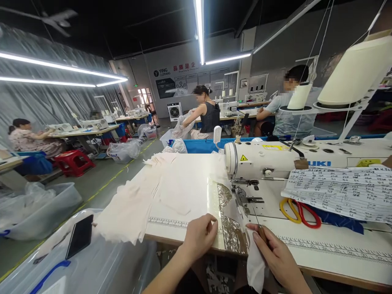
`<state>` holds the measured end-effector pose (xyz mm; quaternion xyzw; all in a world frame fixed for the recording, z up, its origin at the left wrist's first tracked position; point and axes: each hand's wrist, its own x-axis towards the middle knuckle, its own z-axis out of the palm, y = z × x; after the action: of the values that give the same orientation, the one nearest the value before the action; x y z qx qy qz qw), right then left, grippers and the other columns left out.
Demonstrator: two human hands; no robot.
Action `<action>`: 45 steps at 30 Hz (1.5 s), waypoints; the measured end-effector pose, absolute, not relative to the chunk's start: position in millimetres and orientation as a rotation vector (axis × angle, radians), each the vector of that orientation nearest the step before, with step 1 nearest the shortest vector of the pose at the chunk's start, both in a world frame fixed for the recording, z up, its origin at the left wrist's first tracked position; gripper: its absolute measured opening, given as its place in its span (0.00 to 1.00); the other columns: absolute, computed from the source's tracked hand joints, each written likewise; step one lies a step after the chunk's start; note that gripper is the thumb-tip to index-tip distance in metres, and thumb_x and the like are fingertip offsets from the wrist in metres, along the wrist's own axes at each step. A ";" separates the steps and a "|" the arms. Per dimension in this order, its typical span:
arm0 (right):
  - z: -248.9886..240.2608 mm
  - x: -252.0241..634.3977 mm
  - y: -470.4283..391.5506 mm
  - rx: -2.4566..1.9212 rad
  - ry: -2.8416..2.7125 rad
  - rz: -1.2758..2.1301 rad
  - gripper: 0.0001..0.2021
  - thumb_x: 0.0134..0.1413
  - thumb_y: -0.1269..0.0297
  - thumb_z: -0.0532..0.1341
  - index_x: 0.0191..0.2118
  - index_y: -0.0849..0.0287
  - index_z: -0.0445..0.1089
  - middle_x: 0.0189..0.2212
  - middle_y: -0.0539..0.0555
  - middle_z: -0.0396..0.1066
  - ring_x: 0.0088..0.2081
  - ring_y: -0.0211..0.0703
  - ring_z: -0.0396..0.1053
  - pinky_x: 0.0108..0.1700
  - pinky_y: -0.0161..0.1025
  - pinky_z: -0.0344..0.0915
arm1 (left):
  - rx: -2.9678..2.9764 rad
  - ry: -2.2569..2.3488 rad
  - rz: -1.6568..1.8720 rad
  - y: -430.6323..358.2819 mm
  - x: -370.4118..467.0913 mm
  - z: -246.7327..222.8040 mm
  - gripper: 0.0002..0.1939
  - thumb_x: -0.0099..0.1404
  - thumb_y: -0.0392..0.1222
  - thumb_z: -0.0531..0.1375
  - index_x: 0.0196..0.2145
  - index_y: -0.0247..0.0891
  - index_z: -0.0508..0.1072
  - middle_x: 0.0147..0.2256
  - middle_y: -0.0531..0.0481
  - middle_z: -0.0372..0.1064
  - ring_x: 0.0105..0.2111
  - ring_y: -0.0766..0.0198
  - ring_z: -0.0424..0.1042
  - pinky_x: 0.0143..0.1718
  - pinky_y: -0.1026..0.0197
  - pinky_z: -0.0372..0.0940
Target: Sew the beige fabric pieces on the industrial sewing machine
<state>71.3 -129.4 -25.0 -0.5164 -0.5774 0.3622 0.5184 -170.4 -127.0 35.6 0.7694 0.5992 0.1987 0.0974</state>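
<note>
My left hand rests at the table's front edge with its fingers curled in; nothing shows in them. Beside it lies a clear plastic sheet over a brown strip. In my right hand is an awl, its brown handle in the palm and its thin metal point aimed up toward the needle plate. The same fingers pinch a pale cloth piece that hangs over the table edge. Just beyond stands the white sewing machine. A stack of pale cut pieces spreads over the table's left side.
Red and yellow-handled scissors and a handwritten sheet lie right of the machine. Thread cones stand above. A phone sits on a clear plastic bin at left. Several co-workers sit at other machines.
</note>
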 end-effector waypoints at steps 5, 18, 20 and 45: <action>-20.3 73.7 -130.8 -1.246 -1.403 0.862 0.31 0.55 0.31 0.60 0.43 0.53 0.83 0.44 0.59 0.84 0.48 0.57 0.80 0.46 0.43 0.78 | 2.285 1.762 0.652 -132.9 -166.8 38.5 0.13 0.75 0.41 0.52 0.44 0.40 0.77 0.33 0.49 0.78 0.34 0.59 0.76 0.39 0.59 0.67; -24.0 80.7 -121.1 -1.235 -1.415 0.874 0.35 0.51 0.27 0.63 0.45 0.57 0.81 0.48 0.62 0.83 0.52 0.59 0.78 0.55 0.50 0.75 | 2.405 1.778 0.604 -123.4 -164.0 21.1 0.13 0.77 0.41 0.53 0.51 0.39 0.76 0.43 0.46 0.80 0.45 0.55 0.79 0.48 0.56 0.69; -23.0 79.5 -120.9 -1.222 -1.410 0.888 0.35 0.50 0.28 0.64 0.46 0.58 0.81 0.49 0.62 0.82 0.53 0.60 0.78 0.56 0.51 0.74 | 2.370 1.785 0.607 -123.1 -164.0 22.6 0.16 0.77 0.42 0.53 0.56 0.38 0.74 0.42 0.46 0.80 0.45 0.55 0.79 0.49 0.55 0.69; -7.7 70.5 -121.4 -1.257 -1.359 0.906 0.28 0.43 0.32 0.64 0.36 0.53 0.81 0.43 0.60 0.84 0.49 0.61 0.79 0.58 0.49 0.73 | 2.443 1.796 0.561 -123.8 -165.5 28.3 0.12 0.74 0.37 0.55 0.47 0.38 0.78 0.40 0.45 0.80 0.42 0.56 0.78 0.45 0.57 0.68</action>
<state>70.5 -121.4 -7.7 -0.5229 -0.5656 0.3769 0.5144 -165.5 -123.8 28.3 0.7919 0.5822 0.1817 0.0292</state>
